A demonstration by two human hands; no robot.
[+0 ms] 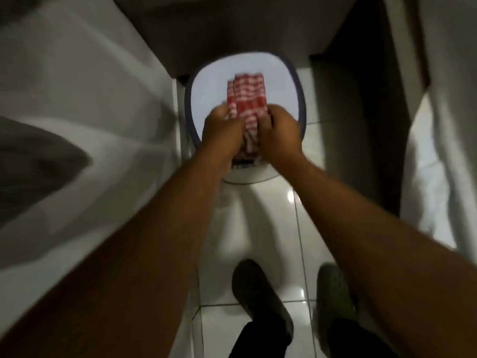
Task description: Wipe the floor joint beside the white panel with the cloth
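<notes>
A red-and-white checked cloth [246,99] is gripped between both hands over a white basin with a dark blue rim [300,99] that stands on the floor. My left hand [220,130] clasps the cloth's left side, and my right hand [280,133] clasps its right side; the cloth is bunched between them. The white panel [85,104] rises at the left, and the floor joint [182,140] runs along its lower edge, just left of the basin. The frame is motion-blurred.
Glossy white floor tiles [271,228] stretch below the basin. My two dark shoes [260,295] stand on them near the bottom. A white cloth or curtain [444,151] hangs at the right. A dark cabinet base [232,29] lies behind the basin.
</notes>
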